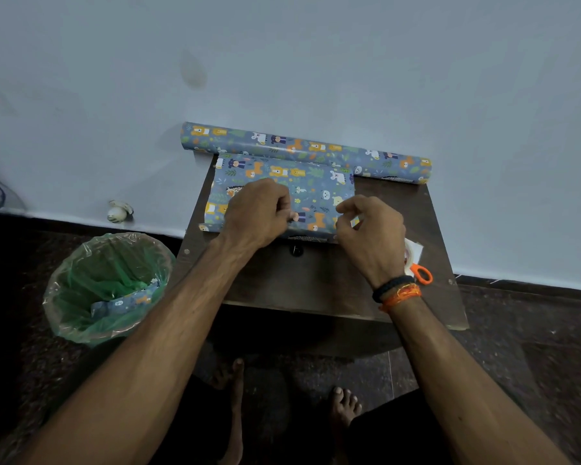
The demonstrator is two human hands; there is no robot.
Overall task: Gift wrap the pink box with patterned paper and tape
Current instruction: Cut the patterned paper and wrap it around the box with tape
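A small dark wood-grain table [316, 283] stands against a pale blue wall [282, 62]. On it lies the box [302, 193], flat and rectangular, covered in glossy blue paper printed with orange bears, white animals and green leaves; no pink shows. Behind it, touching the wall, lies the paper roll [316, 147], a long cylinder in the same print.

The left hand [259, 213] rests on the box's top near the front edge, fingers curled in and fingertips pressed together as if pinching something small; what it pinches, I cannot tell. The right hand [373, 229] hovers just beside the box's right front corner, thumb and forefinger bent toward each other in a loose pinch, the other fingers curled; whether it holds anything cannot be told. Its wrist carries a black braided band and orange threads.

Beyond the right wrist sit a tape roll [411, 253] and an orange scissor handle [423, 274]. Left of the table stands a round bin [108, 286] lined with crinkled clear and green plastic, a paper scrap inside.
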